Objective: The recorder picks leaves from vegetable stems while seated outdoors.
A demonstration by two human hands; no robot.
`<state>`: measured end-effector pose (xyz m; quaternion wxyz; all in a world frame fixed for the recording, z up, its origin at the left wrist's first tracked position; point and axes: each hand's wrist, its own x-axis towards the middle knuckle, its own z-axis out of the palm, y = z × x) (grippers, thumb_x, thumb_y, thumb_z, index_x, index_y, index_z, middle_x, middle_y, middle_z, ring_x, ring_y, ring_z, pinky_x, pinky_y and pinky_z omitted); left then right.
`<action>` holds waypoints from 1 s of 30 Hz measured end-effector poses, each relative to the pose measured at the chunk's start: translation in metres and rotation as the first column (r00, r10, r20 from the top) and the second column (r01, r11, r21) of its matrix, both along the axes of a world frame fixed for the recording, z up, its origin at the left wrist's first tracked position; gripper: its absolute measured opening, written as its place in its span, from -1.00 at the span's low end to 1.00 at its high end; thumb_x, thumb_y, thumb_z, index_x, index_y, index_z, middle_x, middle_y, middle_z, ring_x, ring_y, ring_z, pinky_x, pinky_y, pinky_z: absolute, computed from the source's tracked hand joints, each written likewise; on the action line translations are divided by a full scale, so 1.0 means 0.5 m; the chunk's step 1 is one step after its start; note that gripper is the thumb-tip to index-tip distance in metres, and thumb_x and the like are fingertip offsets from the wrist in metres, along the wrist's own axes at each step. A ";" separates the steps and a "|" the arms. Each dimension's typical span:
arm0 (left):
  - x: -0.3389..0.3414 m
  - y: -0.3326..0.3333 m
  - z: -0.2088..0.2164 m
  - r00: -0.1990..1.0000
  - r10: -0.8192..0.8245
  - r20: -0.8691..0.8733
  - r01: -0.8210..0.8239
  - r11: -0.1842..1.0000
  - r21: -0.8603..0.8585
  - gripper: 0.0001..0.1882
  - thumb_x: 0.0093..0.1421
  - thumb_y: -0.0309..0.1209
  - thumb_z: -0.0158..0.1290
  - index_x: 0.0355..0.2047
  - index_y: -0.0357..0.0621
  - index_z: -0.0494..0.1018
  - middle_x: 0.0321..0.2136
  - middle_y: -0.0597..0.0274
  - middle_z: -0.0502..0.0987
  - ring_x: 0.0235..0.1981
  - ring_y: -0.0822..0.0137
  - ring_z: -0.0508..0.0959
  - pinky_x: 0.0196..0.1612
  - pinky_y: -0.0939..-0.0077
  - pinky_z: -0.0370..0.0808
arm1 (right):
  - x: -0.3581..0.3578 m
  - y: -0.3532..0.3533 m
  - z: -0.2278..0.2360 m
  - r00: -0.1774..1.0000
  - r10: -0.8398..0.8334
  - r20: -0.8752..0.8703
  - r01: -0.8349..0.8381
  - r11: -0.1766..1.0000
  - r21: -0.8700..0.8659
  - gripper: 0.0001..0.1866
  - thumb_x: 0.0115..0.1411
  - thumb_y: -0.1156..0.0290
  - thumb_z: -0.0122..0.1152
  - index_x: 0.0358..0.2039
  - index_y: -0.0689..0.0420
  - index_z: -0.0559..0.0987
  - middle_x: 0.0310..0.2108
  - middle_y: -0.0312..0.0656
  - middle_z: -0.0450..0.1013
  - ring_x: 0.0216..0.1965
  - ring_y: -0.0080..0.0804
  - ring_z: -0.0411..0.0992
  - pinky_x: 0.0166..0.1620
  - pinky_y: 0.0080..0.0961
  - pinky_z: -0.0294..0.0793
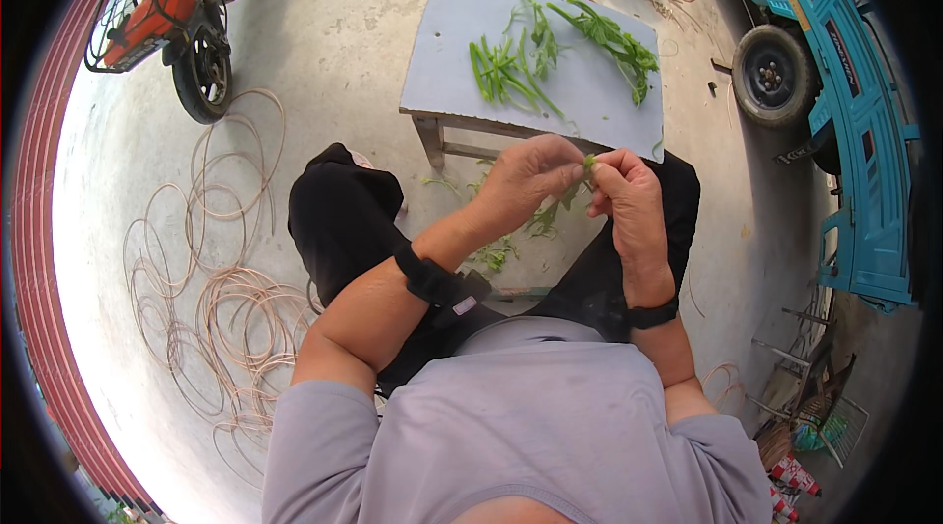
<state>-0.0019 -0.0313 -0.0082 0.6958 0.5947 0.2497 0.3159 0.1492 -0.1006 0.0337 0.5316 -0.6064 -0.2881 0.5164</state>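
Note:
My left hand [530,180] and my right hand [631,198] meet over my lap, just off the near edge of a low grey-topped table [452,23]. Pinched between their fingertips is a leafy green sprig [589,162], mostly covered by the fingers. Both hands are closed on it. On the tabletop lies a loose pile of cut green stems [503,74]. Farther right is a bunch of leafy greens [614,45], with a looser leafy piece [540,38] between the two.
Leafy scraps [494,254] lie on the floor between my knees. Coiled cable [250,323] spreads over the floor at left. A red two-wheeler [162,8] stands far left. At right is a blue cargo vehicle [864,151] with its wheel [773,78] near the table.

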 end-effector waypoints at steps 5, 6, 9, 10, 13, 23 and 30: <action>-0.002 0.012 0.000 0.994 0.006 0.106 0.015 0.981 -0.191 -0.79 0.19 -0.35 0.10 -0.29 -0.26 0.48 -0.38 0.31 0.50 -0.38 0.55 0.46 -0.37 0.64 0.47 | -0.004 -0.009 -0.006 0.991 -0.014 -0.131 0.018 0.999 0.029 -0.91 0.18 0.43 0.11 -0.34 0.17 0.47 -0.53 -0.36 0.38 -0.63 -0.71 0.32 -0.54 -0.70 0.44; -0.002 0.012 0.002 0.992 0.013 0.124 0.020 0.964 -0.264 -0.80 0.20 -0.35 0.09 -0.28 -0.25 0.47 -0.37 0.32 0.50 -0.37 0.54 0.47 -0.37 0.63 0.48 | -0.004 -0.011 -0.003 0.987 0.006 -0.162 0.005 0.997 0.072 -0.90 0.19 0.43 0.10 -0.34 0.18 0.47 -0.53 -0.36 0.39 -0.62 -0.71 0.32 -0.54 -0.72 0.44; -0.005 0.018 0.009 0.988 0.015 0.156 0.048 0.919 -0.392 -0.81 0.21 -0.35 0.07 -0.26 -0.21 0.46 -0.35 0.32 0.51 -0.35 0.53 0.49 -0.35 0.61 0.48 | -0.003 -0.009 0.014 0.978 0.076 -0.195 -0.052 0.991 0.125 -0.89 0.19 0.43 0.08 -0.34 0.20 0.46 -0.52 -0.35 0.40 -0.61 -0.71 0.33 -0.52 -0.74 0.43; -0.007 0.018 0.010 0.985 0.003 0.171 0.075 0.890 -0.449 -0.82 0.23 -0.34 0.05 -0.25 -0.17 0.46 -0.34 0.32 0.52 -0.34 0.52 0.49 -0.33 0.59 0.47 | -0.001 -0.011 0.019 0.973 0.118 -0.197 -0.093 0.987 0.131 -0.89 0.20 0.42 0.08 -0.34 0.20 0.46 -0.51 -0.34 0.40 -0.61 -0.70 0.33 -0.52 -0.73 0.43; -0.009 0.020 0.017 0.974 0.030 0.225 0.100 0.832 -0.546 -0.85 0.25 -0.32 0.02 -0.26 -0.12 0.47 -0.31 0.31 0.53 -0.32 0.52 0.50 -0.29 0.59 0.45 | 0.016 -0.020 0.027 0.949 0.221 -0.225 -0.186 0.968 0.167 -0.88 0.18 0.41 0.08 -0.35 0.20 0.45 -0.49 -0.32 0.40 -0.60 -0.67 0.35 -0.49 -0.71 0.41; -0.018 0.031 0.001 0.943 0.059 0.329 0.170 0.763 -0.623 -0.89 0.27 -0.36 -0.03 -0.24 -0.06 0.41 -0.26 0.25 0.56 -0.32 0.56 0.51 -0.33 0.63 0.42 | 0.039 -0.057 0.123 0.794 0.579 -0.187 -0.402 0.729 0.554 -0.80 0.06 0.34 0.13 -0.52 0.21 0.43 -0.56 -0.18 0.31 -0.65 -0.51 0.30 -0.52 -0.57 0.41; -0.013 0.031 0.002 0.946 0.087 0.312 0.132 0.775 -0.618 -0.91 0.27 -0.37 -0.02 -0.25 -0.05 0.39 -0.27 0.24 0.56 -0.29 0.50 0.54 -0.32 0.62 0.44 | 0.074 -0.037 0.150 0.432 0.900 -0.063 -0.483 0.289 0.827 -0.87 0.01 0.42 0.25 -0.53 0.22 0.54 -0.53 -0.13 0.44 -0.58 -0.41 0.43 -0.48 -0.54 0.47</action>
